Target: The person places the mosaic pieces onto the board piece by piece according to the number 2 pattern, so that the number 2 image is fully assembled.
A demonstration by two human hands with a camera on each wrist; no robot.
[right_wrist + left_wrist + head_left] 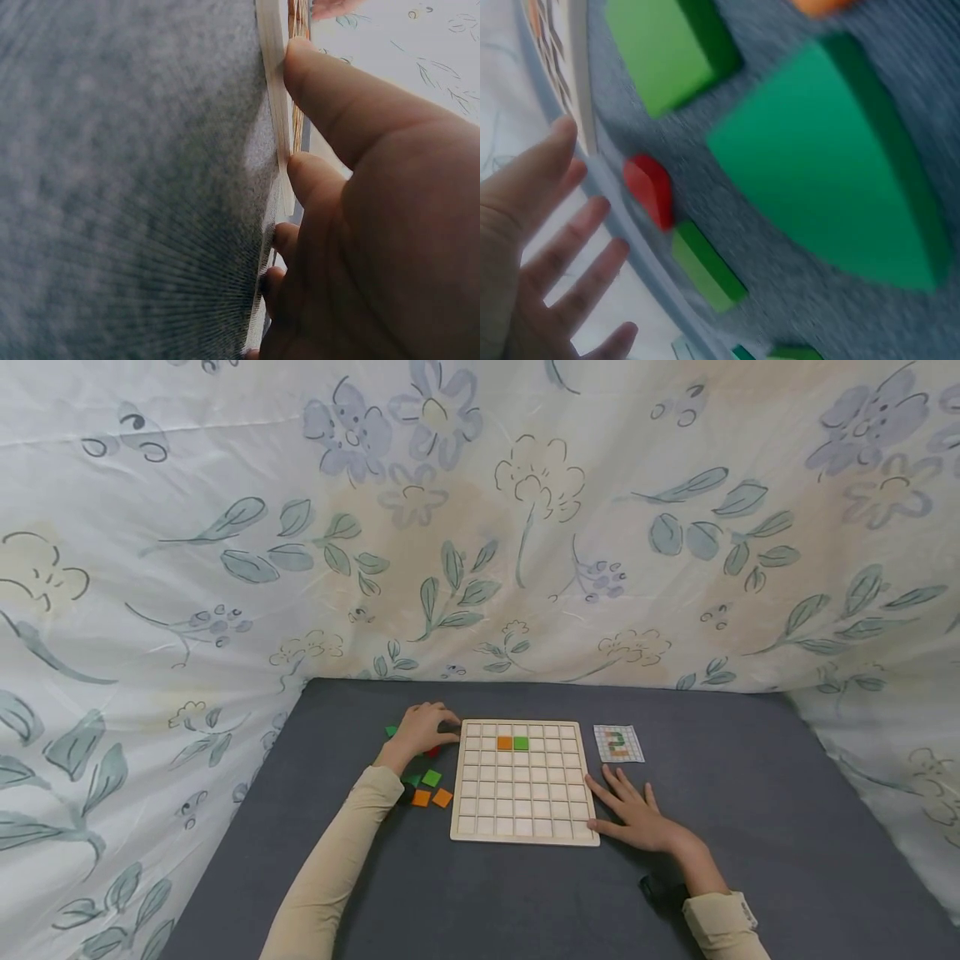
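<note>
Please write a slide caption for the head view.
Left hand near loose tiles, right hand touching a grid board bearing one orange tile, one green tile.

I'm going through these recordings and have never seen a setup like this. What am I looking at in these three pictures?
There is no machine here: a person works with two bare hands. The wide picture comes from a camera worn on the head, looking forward and down; the two close-ups come from cameras on the left and right wrists.

On the dark surface lies a pale gridded board bearing one orange tile and one green tile. Loose green, orange and red pieces lie left of it, and a small printed card to its right.

The right hand touches the board's right edge with its fingers. The left hand is by the upper left edge, and no piece shows in its grasp.
</note>
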